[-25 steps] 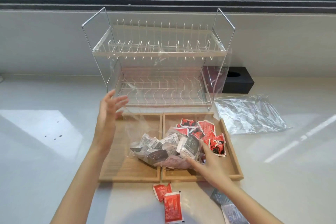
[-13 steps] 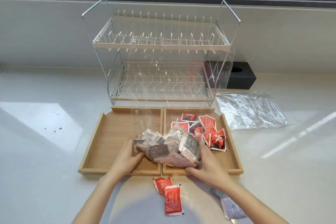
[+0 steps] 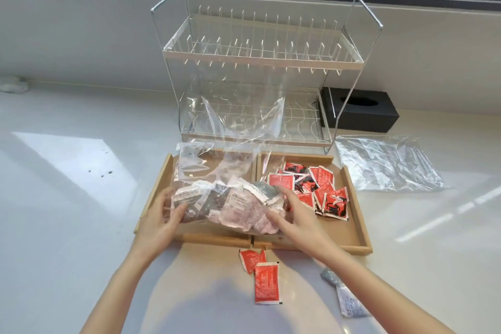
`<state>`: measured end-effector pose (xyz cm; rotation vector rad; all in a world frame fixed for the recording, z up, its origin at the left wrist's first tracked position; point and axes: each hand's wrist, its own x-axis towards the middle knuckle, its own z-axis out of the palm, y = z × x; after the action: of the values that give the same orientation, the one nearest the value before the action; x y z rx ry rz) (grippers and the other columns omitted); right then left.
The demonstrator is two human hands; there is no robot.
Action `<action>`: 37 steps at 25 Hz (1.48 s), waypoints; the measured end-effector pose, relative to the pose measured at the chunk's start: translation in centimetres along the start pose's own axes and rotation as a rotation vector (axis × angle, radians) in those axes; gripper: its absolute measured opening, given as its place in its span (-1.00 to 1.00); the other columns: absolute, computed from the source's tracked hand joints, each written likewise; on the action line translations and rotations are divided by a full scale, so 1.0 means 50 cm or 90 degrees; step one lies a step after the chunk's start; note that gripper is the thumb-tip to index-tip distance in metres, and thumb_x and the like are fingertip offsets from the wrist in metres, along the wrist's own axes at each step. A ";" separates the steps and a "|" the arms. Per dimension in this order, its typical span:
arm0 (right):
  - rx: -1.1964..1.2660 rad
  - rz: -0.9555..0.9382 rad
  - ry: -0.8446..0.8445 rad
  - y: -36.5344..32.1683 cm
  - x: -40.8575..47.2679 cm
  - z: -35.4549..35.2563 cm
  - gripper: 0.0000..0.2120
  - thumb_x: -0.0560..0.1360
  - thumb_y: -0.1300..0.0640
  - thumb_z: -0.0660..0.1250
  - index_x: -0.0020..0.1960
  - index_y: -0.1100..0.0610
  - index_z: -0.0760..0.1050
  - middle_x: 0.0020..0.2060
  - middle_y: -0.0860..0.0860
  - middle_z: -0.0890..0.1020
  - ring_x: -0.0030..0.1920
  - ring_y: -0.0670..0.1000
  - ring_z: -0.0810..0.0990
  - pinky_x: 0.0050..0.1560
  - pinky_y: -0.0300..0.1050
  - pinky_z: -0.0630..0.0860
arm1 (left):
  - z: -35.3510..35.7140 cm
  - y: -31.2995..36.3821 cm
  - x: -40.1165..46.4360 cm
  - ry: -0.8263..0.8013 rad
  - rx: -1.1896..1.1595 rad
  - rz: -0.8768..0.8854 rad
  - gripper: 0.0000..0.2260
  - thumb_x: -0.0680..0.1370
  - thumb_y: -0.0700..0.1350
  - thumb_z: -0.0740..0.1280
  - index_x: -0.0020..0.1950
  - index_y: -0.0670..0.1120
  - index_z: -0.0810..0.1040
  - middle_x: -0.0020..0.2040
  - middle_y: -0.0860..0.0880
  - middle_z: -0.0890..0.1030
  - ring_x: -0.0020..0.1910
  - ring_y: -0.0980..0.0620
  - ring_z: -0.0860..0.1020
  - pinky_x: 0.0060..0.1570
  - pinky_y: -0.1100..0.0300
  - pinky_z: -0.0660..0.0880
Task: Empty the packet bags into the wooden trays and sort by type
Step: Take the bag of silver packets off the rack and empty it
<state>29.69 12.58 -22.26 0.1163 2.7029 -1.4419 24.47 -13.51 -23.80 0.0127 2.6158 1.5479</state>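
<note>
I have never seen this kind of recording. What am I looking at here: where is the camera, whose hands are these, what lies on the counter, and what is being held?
There is no machine. A person wears the camera on the head, so the single view looks forward and down at their own two bare hands.

On the white counter sit two wooden trays side by side. The right tray holds a heap of red packets. Over the left tray, the left hand and the right hand grip a clear plastic bag full of grey and pale packets.

Nearer the person, two red packets and two grey ones lie loose on the counter. Behind the trays stands a wire dish rack; to its right are a black box and an empty clear bag.
</note>
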 end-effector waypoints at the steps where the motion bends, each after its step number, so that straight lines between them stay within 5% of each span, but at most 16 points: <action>1: 0.005 0.015 -0.007 0.000 0.005 0.012 -0.47 0.48 0.00 0.28 0.39 0.01 0.19 -0.04 0.11 0.58 -0.09 0.10 0.60 0.04 -0.02 0.51 | -0.007 -0.008 -0.010 0.020 -0.006 -0.018 -0.57 0.36 0.14 0.27 0.22 0.18 0.34 0.08 -0.02 0.55 -0.03 -0.09 0.56 0.05 -0.03 0.45; 5: 0.027 0.115 -0.075 -0.003 0.018 0.042 -0.41 0.46 -0.07 0.26 0.41 -0.04 0.12 -0.07 0.11 0.56 -0.05 0.20 0.61 0.04 0.21 0.53 | -0.017 -0.028 -0.042 0.029 -0.013 -0.064 -0.43 0.27 0.26 0.27 0.26 0.41 0.18 0.28 0.01 0.44 0.10 -0.09 0.54 0.12 -0.14 0.48; 8: 0.036 0.132 -0.100 -0.004 0.013 0.044 -0.30 0.42 -0.06 0.32 0.45 -0.01 0.06 0.24 0.05 0.44 0.23 0.15 0.50 0.26 0.12 0.42 | -0.012 -0.033 -0.062 -0.043 0.012 -0.071 -0.24 0.34 -0.01 0.45 0.38 0.25 0.07 0.31 0.03 0.25 0.07 0.03 0.52 0.16 0.08 0.44; 10: 0.018 0.096 -0.118 0.000 0.010 0.037 -0.21 0.38 0.05 0.40 0.47 0.05 0.04 0.33 0.05 0.38 0.31 0.07 0.41 0.34 0.01 0.34 | -0.010 -0.044 -0.064 -0.062 0.074 -0.024 -0.21 0.33 -0.12 0.44 0.37 0.22 0.02 0.31 0.03 0.15 0.25 0.00 0.38 0.25 0.08 0.37; 12: 0.012 0.075 -0.127 0.006 0.004 0.033 -0.19 0.35 0.16 0.43 0.46 0.05 0.06 0.23 0.03 0.46 0.18 0.00 0.49 0.24 -0.12 0.41 | -0.007 -0.055 -0.063 -0.035 0.157 0.035 -0.27 0.36 -0.24 0.39 0.38 0.13 0.09 0.35 -0.08 0.21 0.35 -0.03 0.26 0.30 0.10 0.29; 15: 0.018 0.064 -0.053 0.007 -0.003 0.033 -0.40 0.39 0.23 0.38 0.37 0.02 0.27 -0.20 -0.12 0.52 -0.25 -0.14 0.55 -0.19 -0.36 0.51 | -0.004 -0.051 -0.065 0.035 0.194 0.084 -0.52 0.44 -0.34 0.32 0.30 0.00 0.38 0.25 -0.19 0.45 0.08 0.02 0.52 0.13 0.29 0.30; 18: 0.015 0.039 0.007 0.011 0.003 0.020 -0.56 0.43 0.20 0.35 0.30 0.05 0.41 -0.25 0.01 0.62 -0.25 -0.02 0.64 -0.07 -0.05 0.61 | -0.019 -0.029 -0.067 0.085 0.163 0.110 -0.68 0.46 -0.31 0.31 0.04 0.09 0.61 0.15 -0.11 0.57 -0.02 0.26 0.54 0.01 0.51 0.34; 21: -0.023 -0.009 0.019 -0.008 0.020 -0.014 -0.69 0.47 0.16 0.32 0.22 0.12 0.49 -0.24 0.06 0.69 -0.28 -0.12 0.66 -0.05 -0.19 0.59 | -0.044 0.006 -0.067 0.104 0.117 0.138 -0.47 0.45 -0.30 0.32 -0.16 0.44 0.53 0.04 0.01 0.57 -0.25 0.34 0.57 -0.18 0.59 0.40; 25: -0.051 -0.113 0.038 -0.072 0.045 -0.068 -0.83 0.50 0.17 0.27 0.00 0.16 0.61 -0.33 -0.02 0.64 -0.39 -0.27 0.58 -0.31 -0.48 0.44 | -0.073 0.058 -0.054 0.188 0.054 0.199 -0.57 0.48 -0.25 0.28 -0.13 0.36 0.54 0.01 0.27 0.57 -0.34 0.25 0.60 -0.35 0.51 0.47; 29: -0.046 -0.149 0.056 -0.127 0.077 -0.109 -0.82 0.50 0.14 0.28 -0.10 0.20 0.61 -0.38 0.03 0.63 -0.42 -0.13 0.57 -0.35 -0.42 0.47 | -0.099 0.103 -0.033 0.248 0.044 0.198 -0.68 0.49 -0.29 0.27 -0.13 0.18 0.52 -0.30 0.07 0.62 -0.38 0.26 0.59 -0.38 0.53 0.46; 31: -0.060 -0.170 0.067 -0.147 0.093 -0.123 -0.82 0.49 0.13 0.29 -0.12 0.21 0.62 -0.42 0.02 0.62 -0.44 -0.16 0.56 -0.34 -0.41 0.48 | -0.107 0.126 -0.026 0.259 0.051 0.199 -0.70 0.50 -0.26 0.28 -0.14 0.20 0.49 -0.48 0.12 0.60 -0.41 0.34 0.56 -0.35 0.59 0.41; 37: -0.081 -0.232 0.139 -0.219 0.136 -0.180 -0.83 0.49 0.11 0.29 -0.13 0.14 0.63 -0.48 -0.05 0.56 -0.51 -0.20 0.48 -0.34 -0.32 0.48 | -0.145 0.197 0.011 0.314 0.036 0.241 -0.83 0.49 -0.15 0.30 -0.22 0.10 0.44 -0.37 0.24 0.63 -0.42 0.38 0.56 -0.32 0.57 0.41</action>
<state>21.55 14.17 -8.91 -0.2551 3.1131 -1.4023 22.81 -15.05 -11.77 0.1596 3.1902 1.7801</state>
